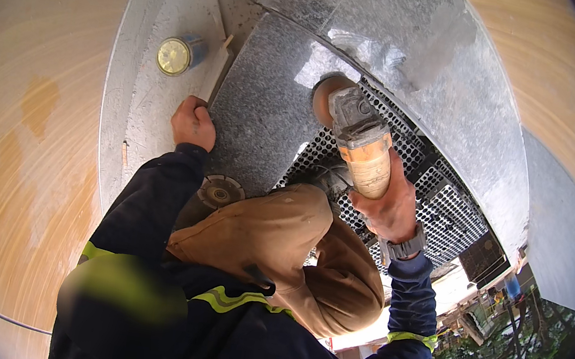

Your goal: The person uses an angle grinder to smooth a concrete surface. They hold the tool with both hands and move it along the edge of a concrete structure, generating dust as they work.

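grinder [366,162] is sitting just right of the frame's centre, its disc [324,99] lying at the right edge of the speckled grey slab [263,89], which is occupying the upper middle. right grip [397,205] is wrapping around the orange body, firmly grasping it. left grip [194,125], left of centre, is curling its fingers at the slab's left border; cannot tell whether it is grasping the edge or only bracing there.

step in hand, as judged: the operator appears to be working the slab's right edge with the tool, either trimming or dressing it. disc is overlapping the slab in this view; true contact and spin cannot be told.

surroundings: black perforated mat [453,216] is showing right of centre, beyond the slab's edge. larger grey panel [454,71] is filling the upper right. loose disc [220,191] is lying below the left grip, beside the operator's knee [283,215]. round container [174,55] with a yellowish top is standing upper left, near a thin wood strip [222,69].

next move, as judged: it is calling for a steady disc angle along that edge, with the left side of the slab kept from shifting. risk: only one hand is carrying the tool, so a snag could be twisting it toward the nearby knee.
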`<state>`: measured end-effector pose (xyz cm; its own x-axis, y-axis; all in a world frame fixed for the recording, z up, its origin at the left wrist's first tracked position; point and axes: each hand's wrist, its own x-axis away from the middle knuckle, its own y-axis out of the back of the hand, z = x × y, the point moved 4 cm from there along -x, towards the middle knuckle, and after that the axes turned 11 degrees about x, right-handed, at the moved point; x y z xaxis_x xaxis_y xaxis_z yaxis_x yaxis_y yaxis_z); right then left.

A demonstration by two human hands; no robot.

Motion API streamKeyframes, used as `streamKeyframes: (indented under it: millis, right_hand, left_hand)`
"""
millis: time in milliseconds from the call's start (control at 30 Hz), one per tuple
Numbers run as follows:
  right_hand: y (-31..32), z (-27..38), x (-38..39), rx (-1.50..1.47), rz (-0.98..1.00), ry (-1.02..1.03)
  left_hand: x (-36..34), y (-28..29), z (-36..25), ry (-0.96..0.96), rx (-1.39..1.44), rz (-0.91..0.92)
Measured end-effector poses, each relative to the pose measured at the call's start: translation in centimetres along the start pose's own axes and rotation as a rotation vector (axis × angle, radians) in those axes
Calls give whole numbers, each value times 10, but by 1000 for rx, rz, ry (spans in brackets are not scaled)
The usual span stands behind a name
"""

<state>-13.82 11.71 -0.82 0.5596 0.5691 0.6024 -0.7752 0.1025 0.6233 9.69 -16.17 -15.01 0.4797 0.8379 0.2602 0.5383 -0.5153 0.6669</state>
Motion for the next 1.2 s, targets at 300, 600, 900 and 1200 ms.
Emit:
streamKeyframes:
  millis: [300, 600, 900, 1200]
  right_hand:
    - [-2, 7, 6, -37, 9, -10]
    - [-6, 31, 69, -234, 16, -108]
    - [-13, 34, 110, -615, -27, -273]
    - [-99, 4, 77, -1413, -128, -284]
  left_hand:
    - [-1, 0, -2, 16, -5, 3]
    - [-4, -3, 7, 37, 1, -25]
    - [-10, -15, 4, 37, -15, -61]
    - [-17, -3, -1, -21, -45, -59]
